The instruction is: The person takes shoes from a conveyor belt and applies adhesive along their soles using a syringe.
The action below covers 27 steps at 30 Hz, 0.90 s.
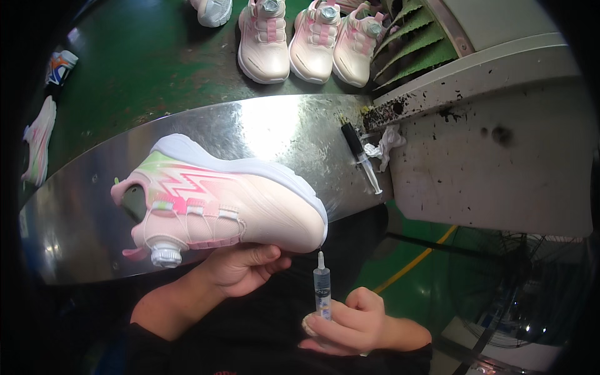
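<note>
A pale pink and white sneaker (276, 206) lies tilted on its side in my left hand (243, 269), which grips it from below near the forefoot. A white dial (166, 254) sits on its tongue, and a dark green form fills the ankle opening. In my right hand (351, 323) I hold a clear plastic syringe (322, 283) upright, partly filled with clear liquid. Its tip touches or nearly touches the toe edge, where upper and white sole meet. One finger of that hand wears a pale covering. The plunger end is hidden by my fingers.
A shiny metal plate (206, 122) lies beneath the shoe. On its right are a syringe with dark contents (352, 138) and crumpled white tissue (388, 143). Several similar sneakers (265, 51) stand on the green surface (140, 70) beyond. A stained grey machine housing (487, 154) bounds the right side.
</note>
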Each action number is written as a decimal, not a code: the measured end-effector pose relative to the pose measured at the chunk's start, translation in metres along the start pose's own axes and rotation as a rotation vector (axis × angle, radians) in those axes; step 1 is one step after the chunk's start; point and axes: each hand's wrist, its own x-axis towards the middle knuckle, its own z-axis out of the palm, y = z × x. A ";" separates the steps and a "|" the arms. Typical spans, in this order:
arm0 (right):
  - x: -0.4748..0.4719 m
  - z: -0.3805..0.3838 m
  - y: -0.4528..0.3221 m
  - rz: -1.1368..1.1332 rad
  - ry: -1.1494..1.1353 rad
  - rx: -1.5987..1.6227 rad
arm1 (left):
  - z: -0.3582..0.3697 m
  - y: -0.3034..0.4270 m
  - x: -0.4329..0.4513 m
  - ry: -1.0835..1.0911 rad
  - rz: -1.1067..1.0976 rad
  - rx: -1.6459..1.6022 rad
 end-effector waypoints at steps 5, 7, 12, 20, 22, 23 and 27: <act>-0.002 0.009 0.003 -0.055 0.030 -0.120 | 0.014 0.003 0.002 -0.043 -0.016 0.021; -0.002 0.011 0.003 -0.062 0.037 -0.133 | 0.015 0.003 0.002 -0.064 -0.002 0.023; -0.003 0.015 0.005 -0.078 0.035 -0.170 | 0.017 0.003 0.002 -0.070 0.015 0.039; -0.004 0.018 0.005 -0.134 0.043 -0.142 | 0.017 0.001 -0.004 -0.009 0.020 0.043; -0.011 0.013 0.000 -0.179 0.184 -0.146 | 0.016 0.000 -0.007 -0.007 0.014 0.033; -0.013 0.014 0.002 -0.174 0.244 -0.140 | 0.009 0.001 -0.007 -0.016 -0.037 0.023; 0.001 0.022 0.036 -0.055 0.232 -0.153 | -0.023 -0.006 -0.060 -0.151 -0.026 -0.043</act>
